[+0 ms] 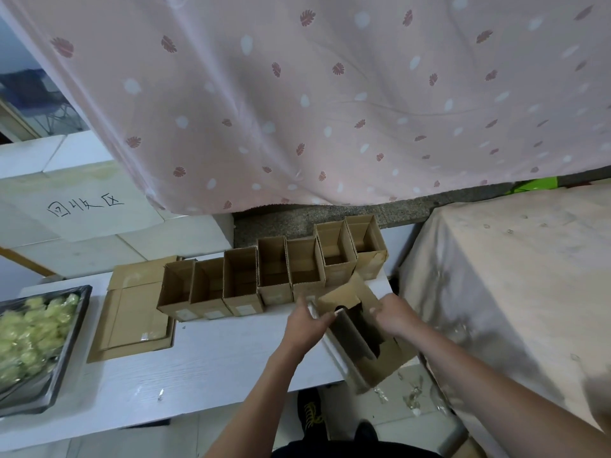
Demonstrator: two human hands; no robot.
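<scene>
Box (388,358): a small brown carton, half formed, tilted at the right end of the tabletop (215,358), with its lower corner hanging past the edge. Its mouth faces up and away, the inside is dark, and one flap stands loose at the far side. A pale shiny strip runs along its left wall; I cannot tell whether it is tape or a liner.

The left hand (305,320) grips the left wall near the top, its fingers curled over the rim. The right hand (395,317) holds the opposite wall the same way, fingers bent round the edge, though motion blur hides exactly how they lie.

Thin corrugated board like this should be light and stiff along its panels but weak at the creases, and I expect it to skew or fold flat if squeezed mid-wall. The safest hold is probably on two opposite walls close to the corners, thumbs outside, leaving the flaps free.

Just beyond the hands a row (274,276) of seven open boxes stands side by side, mouths up. Left of it lies a stack (135,312) of flat cardboard blanks. Further left is a dark tray (81,309) of pale yellow-green pieces. A pink patterned curtain (297,94) hangs behind. A cloth (512,276) covers a surface on the right, and clear scraps lie on the floor (390,421).
</scene>
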